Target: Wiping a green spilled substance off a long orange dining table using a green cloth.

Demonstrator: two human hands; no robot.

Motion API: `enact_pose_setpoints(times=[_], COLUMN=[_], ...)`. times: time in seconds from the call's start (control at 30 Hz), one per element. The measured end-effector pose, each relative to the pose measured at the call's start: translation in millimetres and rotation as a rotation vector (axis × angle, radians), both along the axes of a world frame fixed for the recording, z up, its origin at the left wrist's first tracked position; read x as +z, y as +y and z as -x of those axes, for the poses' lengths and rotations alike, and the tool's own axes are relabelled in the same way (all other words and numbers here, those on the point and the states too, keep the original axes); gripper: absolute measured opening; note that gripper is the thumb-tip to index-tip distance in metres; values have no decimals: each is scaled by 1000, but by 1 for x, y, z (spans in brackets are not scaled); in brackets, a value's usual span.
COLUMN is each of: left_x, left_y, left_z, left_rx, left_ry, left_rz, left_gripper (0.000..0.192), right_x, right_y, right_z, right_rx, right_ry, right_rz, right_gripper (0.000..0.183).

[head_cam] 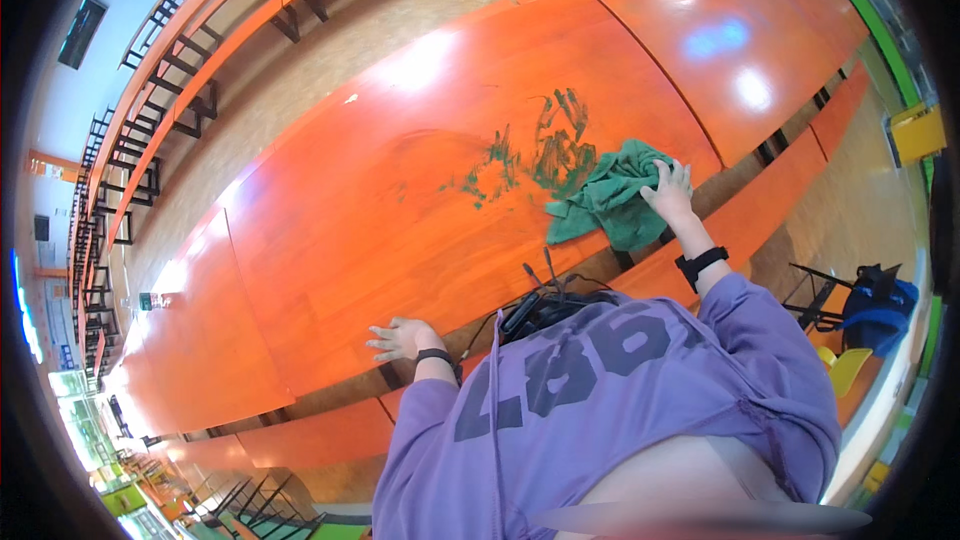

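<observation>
A crumpled green cloth [626,191] lies at the near edge of a long orange table [360,225], partly hanging over it. My right hand [670,191] is on the cloth's right side, thumb and fingers around a bunched part of it. Just beyond the cloth, dark green smears [559,154] streak the tabletop, with a fainter patch [491,169] to their left. My left hand [405,337] rests at the table's near edge, fingers spread and holding nothing. Both wrists wear black bands.
An orange bench [750,221] runs along the near side of the table. Black cables and a small device [525,311] hang at my chest. A chair holding a dark blue bag [874,307] stands to the right. More long orange tables and benches [180,82] stand across the floor.
</observation>
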State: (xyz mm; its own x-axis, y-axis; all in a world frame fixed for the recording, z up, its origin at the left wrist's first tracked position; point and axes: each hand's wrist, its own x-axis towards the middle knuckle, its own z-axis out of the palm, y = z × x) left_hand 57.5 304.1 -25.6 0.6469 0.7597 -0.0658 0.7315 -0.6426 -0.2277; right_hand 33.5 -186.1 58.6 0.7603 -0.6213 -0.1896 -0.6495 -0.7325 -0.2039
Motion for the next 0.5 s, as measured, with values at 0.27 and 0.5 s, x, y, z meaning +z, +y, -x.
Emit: enact_pose_setpoints(times=[0.27,0.5], left_x=[-2,14], left_y=[1,-9], left_z=[0,-5], left_rx=[-27,-26], left_ry=[22,35], left_rz=[-12,34], left_gripper=[33,29], right_x=[0,-42], right_y=[55,81], right_z=[-10,-17], right_rx=[655,556], right_ry=[-261,-296], right_rz=[78,135], right_gripper=[53,33])
